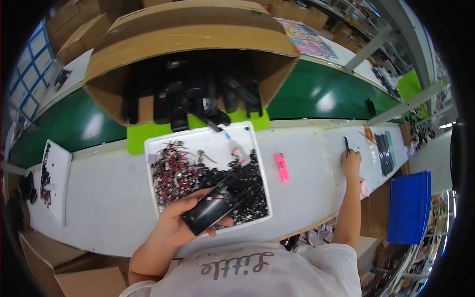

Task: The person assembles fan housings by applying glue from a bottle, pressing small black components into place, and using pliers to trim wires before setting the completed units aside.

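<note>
My left hand (180, 215) is wrapped round a glossy black plastic housing (210, 210), holding it tilted over the near side of a white foam tray (269, 198). A short, thin reddish wire seems to lie across the housing's upper part. In the tray are a heap of small parts with red and black wires (173, 171), a pile of small black parts (252, 193) and a clear bottle with a blue tip (236, 148). Stretched far to the right, my right hand (352, 161) is closed on a slim black tool (347, 143); its exact kind is unclear.
An open cardboard box (193, 29) of black housings (188, 101) stands behind the tray, on a bright green board (141, 141). A pink marker-like object (281, 167) lies right of the tray. Dark strips (383, 153) lie farther right, near a blue bin (408, 208). Another white tray (59, 183) is left.
</note>
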The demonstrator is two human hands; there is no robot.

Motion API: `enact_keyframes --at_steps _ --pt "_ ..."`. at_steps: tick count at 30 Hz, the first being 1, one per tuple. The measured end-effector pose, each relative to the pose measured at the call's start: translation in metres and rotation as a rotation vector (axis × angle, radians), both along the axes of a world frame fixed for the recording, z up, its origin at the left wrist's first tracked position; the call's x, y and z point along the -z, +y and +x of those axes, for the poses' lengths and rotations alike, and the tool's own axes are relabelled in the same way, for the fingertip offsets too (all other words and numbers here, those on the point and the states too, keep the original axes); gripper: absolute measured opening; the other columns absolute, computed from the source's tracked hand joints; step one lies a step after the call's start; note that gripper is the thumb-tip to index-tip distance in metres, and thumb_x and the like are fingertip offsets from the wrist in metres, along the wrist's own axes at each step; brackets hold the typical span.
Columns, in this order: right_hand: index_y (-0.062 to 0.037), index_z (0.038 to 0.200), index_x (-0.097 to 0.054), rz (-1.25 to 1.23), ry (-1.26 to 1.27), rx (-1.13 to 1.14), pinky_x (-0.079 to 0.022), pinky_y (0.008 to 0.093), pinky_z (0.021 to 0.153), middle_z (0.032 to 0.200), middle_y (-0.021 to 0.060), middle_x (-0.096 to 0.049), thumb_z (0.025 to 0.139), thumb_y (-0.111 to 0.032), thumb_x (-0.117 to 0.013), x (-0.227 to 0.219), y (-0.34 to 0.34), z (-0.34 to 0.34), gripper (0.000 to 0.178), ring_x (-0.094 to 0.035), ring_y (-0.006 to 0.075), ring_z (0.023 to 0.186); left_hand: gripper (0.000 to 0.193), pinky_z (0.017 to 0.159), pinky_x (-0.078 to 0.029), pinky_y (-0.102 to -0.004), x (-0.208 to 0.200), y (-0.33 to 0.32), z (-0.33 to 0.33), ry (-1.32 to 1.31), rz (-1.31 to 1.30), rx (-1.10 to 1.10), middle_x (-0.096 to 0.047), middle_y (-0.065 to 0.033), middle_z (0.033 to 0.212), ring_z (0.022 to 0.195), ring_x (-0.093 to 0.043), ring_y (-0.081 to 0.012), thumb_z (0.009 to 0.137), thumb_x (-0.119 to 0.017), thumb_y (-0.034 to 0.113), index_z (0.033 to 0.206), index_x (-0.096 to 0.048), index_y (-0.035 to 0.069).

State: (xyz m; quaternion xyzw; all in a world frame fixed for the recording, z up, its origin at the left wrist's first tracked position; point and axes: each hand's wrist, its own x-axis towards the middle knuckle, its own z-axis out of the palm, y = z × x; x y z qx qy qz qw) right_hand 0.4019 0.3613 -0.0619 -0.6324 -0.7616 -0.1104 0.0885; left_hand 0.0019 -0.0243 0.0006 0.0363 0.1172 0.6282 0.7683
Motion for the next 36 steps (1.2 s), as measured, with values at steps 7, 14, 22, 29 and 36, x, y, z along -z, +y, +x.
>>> enact_keyframes --at_steps 7,14,22,29,36 --pt "0.0078 0.097 -0.056 -0.052 0.341 -0.514 -0.044 0.0392 0.072 0.091 0.0199 -0.049 0.067 -0.001 -0.054 -0.053 -0.081 -0.117 0.031 -0.051 0.0364 0.078 0.043 0.055 -0.056 -0.0361 0.001 -0.003 0.001 -0.047 0.083 0.014 -0.045 -0.0216 0.124 0.101 -0.052 -0.0502 0.088 -0.043 0.021 0.129 -0.036 0.012" --pt "-0.0036 0.107 -0.058 -0.284 0.122 -0.987 -0.044 0.0388 0.069 0.081 0.0153 -0.052 0.072 0.002 -0.052 -0.138 -0.142 -0.194 0.036 -0.051 0.032 0.075 0.042 0.055 -0.056 -0.0366 -0.001 -0.005 -0.001 0.002 0.141 -0.007 -0.045 -0.0217 0.123 0.1 -0.053 -0.0492 0.088 -0.043 0.021 0.128 -0.036 0.01" --pt "-0.001 0.081 -0.051 -0.406 0.263 -0.955 -0.043 0.0381 0.067 0.082 0.0148 -0.05 0.066 0.002 -0.059 -0.153 -0.163 -0.202 0.017 -0.049 0.0313 0.076 0.042 0.058 -0.056 -0.0386 -0.011 -0.008 0.002 0.054 0.177 -0.015 -0.044 -0.0231 0.121 0.1 -0.054 -0.0471 0.088 -0.046 0.019 0.127 -0.035 0.007" --pt "-0.0023 0.069 -0.049 -0.42 0.314 -1.225 -0.039 0.036 0.066 0.087 0.0131 -0.05 0.064 0.002 -0.062 -0.18 -0.179 -0.21 0.014 -0.046 0.0288 0.076 0.043 0.05 -0.056 -0.0381 -0.011 -0.008 0.001 -0.058 0.107 0.026 -0.044 -0.0245 0.122 0.098 -0.054 -0.0498 0.088 -0.044 0.021 0.127 -0.034 0.007" --pt "-0.0048 0.073 -0.052 -0.349 0.119 -1.357 -0.036 0.0379 0.069 0.091 0.0111 -0.049 0.058 -0.002 -0.064 -0.202 -0.192 -0.227 0.019 -0.045 0.0284 0.081 0.044 0.043 -0.055 -0.0362 -0.006 -0.008 -0.001 -0.119 0.039 0.062 -0.045 -0.0249 0.122 0.093 -0.055 -0.0518 0.087 -0.042 0.022 0.128 -0.033 0.005"
